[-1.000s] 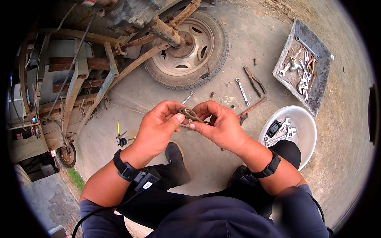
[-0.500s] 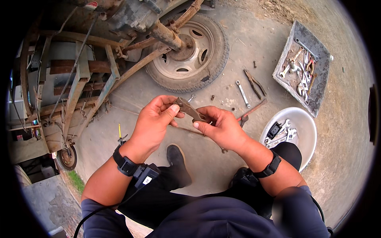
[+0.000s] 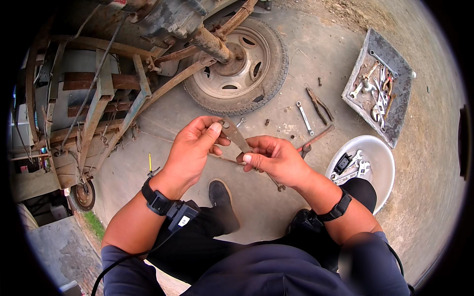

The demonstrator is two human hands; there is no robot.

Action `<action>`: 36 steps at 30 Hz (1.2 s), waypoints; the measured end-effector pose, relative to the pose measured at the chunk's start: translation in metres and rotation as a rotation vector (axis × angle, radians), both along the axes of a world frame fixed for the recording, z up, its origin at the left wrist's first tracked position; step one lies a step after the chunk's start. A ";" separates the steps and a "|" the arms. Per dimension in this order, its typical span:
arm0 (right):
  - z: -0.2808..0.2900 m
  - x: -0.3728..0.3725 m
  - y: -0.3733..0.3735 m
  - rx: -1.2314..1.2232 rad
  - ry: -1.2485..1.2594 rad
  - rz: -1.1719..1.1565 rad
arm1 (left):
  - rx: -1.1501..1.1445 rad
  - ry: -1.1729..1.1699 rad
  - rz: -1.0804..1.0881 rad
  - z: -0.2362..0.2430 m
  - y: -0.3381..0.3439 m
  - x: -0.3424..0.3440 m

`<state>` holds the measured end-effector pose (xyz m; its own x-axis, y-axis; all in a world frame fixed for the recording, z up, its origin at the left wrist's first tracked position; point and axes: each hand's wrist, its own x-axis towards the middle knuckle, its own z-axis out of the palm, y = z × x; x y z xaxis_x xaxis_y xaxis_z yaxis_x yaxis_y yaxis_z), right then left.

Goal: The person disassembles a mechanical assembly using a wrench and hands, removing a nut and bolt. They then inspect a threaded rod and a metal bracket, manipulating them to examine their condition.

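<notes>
A flat, rusty metal plate with a rounded end is held between my hands, slanting down from left to right. My left hand pinches its upper end between thumb and fingers. At the lower end my right hand grips it, the thumb on top and the fingers curled beneath, hiding part of that end. On the concrete beyond my right hand are a combination wrench, pliers and a red-handled tool.
A tyre on a wheel lies under a rusty vehicle frame at upper left. To the right stand a grey metal tray of tools and a white basin holding wrenches. My shoe is below my hands.
The plate has turned in my hands, showing more of its flat face. My hands have shifted only slightly, still gripping both ends.
</notes>
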<state>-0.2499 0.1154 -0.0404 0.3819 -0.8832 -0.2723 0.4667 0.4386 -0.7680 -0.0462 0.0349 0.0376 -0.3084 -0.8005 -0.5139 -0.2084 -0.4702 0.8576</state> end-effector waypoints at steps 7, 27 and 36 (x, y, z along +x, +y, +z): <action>0.006 0.001 0.001 0.036 -0.032 -0.028 | -0.001 0.033 -0.005 0.003 0.000 -0.002; 0.020 0.000 0.010 -0.792 0.909 -0.438 | 0.069 0.377 -0.138 0.018 0.006 -0.004; 0.018 0.001 0.011 -0.810 0.922 -0.442 | 0.090 0.376 -0.124 0.019 0.006 -0.007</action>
